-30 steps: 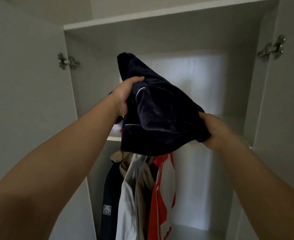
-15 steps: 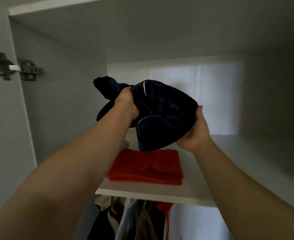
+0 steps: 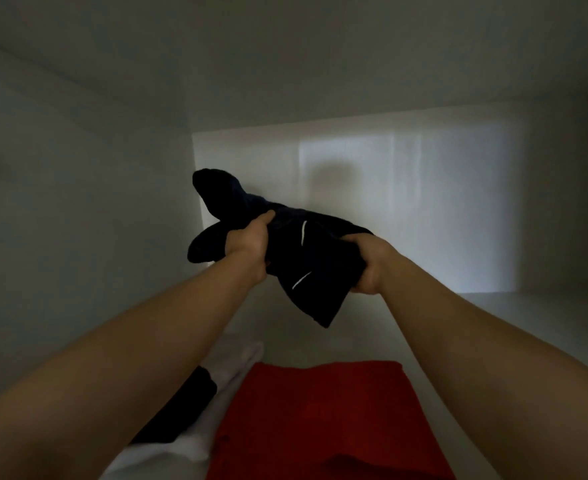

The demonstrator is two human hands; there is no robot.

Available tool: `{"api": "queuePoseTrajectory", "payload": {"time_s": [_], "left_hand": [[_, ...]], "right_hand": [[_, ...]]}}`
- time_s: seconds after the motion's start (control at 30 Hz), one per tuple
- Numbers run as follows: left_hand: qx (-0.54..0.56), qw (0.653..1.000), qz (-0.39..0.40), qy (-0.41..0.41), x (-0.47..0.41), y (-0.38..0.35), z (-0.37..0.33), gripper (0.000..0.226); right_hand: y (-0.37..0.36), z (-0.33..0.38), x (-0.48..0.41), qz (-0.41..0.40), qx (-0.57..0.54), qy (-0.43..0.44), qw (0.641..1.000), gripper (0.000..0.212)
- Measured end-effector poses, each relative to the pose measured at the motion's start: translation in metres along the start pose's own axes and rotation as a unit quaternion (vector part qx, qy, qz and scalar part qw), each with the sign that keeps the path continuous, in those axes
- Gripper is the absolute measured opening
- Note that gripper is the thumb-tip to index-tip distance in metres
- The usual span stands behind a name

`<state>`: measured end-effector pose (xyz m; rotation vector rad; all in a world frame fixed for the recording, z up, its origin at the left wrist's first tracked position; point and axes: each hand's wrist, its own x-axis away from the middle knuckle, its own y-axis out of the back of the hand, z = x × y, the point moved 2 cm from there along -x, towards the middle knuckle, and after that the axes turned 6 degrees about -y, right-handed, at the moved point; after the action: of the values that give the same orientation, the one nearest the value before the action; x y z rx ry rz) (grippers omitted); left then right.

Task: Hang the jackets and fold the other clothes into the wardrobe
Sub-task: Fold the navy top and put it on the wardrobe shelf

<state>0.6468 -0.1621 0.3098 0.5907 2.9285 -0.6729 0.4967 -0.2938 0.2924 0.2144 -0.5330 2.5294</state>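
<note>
Navy garment (image 3: 315, 268) with thin white piping is being held bunched up in the air inside the upper compartment of the wardrobe (image 3: 78, 202). It is hanging over the rear part of the shelf (image 3: 493, 341), nearer the back left corner than the right side. It is not touching the shelf, and its lowest corner is dangling free above the board. Two rounded ends of fabric are sticking out to the left, one rising toward the back wall (image 3: 424, 202), the other drooping beside the wrist.

The left hand (image 3: 245, 242) is gripping the left part of the bundle, with its fingers curling over the top of the fabric. The right hand (image 3: 368, 263) is gripping the right part, its fingers digging into the cloth so that the tips are hiding in the folds. Both bare forearms are reaching in from the bottom corners of the head view.

A red folded cloth (image 3: 320, 410) is lying flat at the front edge of the shelf, between the two forearms. A white cloth (image 3: 232, 367) is lying just beside it, touching its left edge. A dark folded piece (image 3: 185, 407) is lying against the white cloth, partly hidden by the left forearm. Whether it is sitting on the white cloth or beside it cannot be told. A pale patch of light is glowing on the back wall behind the hands.
</note>
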Motion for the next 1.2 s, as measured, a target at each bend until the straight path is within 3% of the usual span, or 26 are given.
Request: {"api": "queuePoseTrajectory", "payload": {"time_s": [0.07,0.13,0.2,0.23,0.3,0.33,0.37,0.5,0.57,0.7,0.8,0.93,1.07,1.2], "left_hand": [[-0.032,0.999,-0.012,-0.037,-0.007,0.012,0.0,0.078],[-0.098,0.993,-0.021,-0.055,-0.012,0.025,0.0,0.072],[-0.219,0.975,-0.008,-0.021,-0.014,0.037,-0.001,0.073],[-0.319,0.947,0.012,0.029,-0.013,0.042,-0.002,0.076],[-0.538,0.823,0.067,0.17,-0.006,0.05,-0.003,0.09],[-0.619,0.753,0.093,0.204,-0.005,0.051,-0.003,0.092],[-0.678,0.705,0.108,0.181,-0.008,0.048,-0.005,0.084],[-0.814,0.535,0.118,-0.191,-0.036,0.018,-0.009,0.036],[-0.799,0.518,0.182,-0.245,-0.049,0.008,0.004,0.037],[-0.801,0.48,0.288,-0.211,-0.087,0.011,0.035,0.062],[-0.827,0.461,0.282,-0.152,-0.104,0.031,0.067,0.074],[-0.849,0.442,0.284,-0.05,-0.103,0.043,0.103,0.071],[-0.846,0.47,0.253,0.01,-0.103,0.029,0.091,0.094],[-0.848,0.469,0.246,0.016,-0.103,0.027,0.097,0.103]], "right_hand": [[-0.002,0.006,-0.014,-0.008,0.018,0.025,0.999,0.013],[-0.003,0.009,-0.031,-0.017,0.034,0.048,0.998,0.015],[-0.002,0.005,-0.051,-0.015,0.053,0.049,0.997,0.018],[0.0,-0.001,-0.059,-0.018,0.071,0.031,0.997,0.016],[0.01,-0.02,-0.074,-0.039,0.123,-0.025,0.991,0.009],[0.017,-0.03,-0.081,-0.053,0.152,-0.05,0.986,0.007],[0.024,-0.039,-0.087,-0.065,0.178,-0.07,0.979,0.007],[0.042,-0.053,-0.099,-0.07,0.197,-0.097,0.973,0.009],[0.045,-0.05,-0.1,-0.063,0.199,-0.089,0.974,0.009],[0.051,-0.049,-0.102,-0.056,0.235,-0.105,0.965,0.028],[0.05,-0.049,-0.103,-0.041,0.238,-0.118,0.963,0.02],[0.055,-0.051,-0.103,-0.027,0.224,-0.102,0.969,0.016],[0.072,-0.045,-0.1,-0.068,0.239,-0.057,0.967,0.02],[0.08,-0.052,-0.095,-0.08,0.262,-0.065,0.96,0.022]]}}
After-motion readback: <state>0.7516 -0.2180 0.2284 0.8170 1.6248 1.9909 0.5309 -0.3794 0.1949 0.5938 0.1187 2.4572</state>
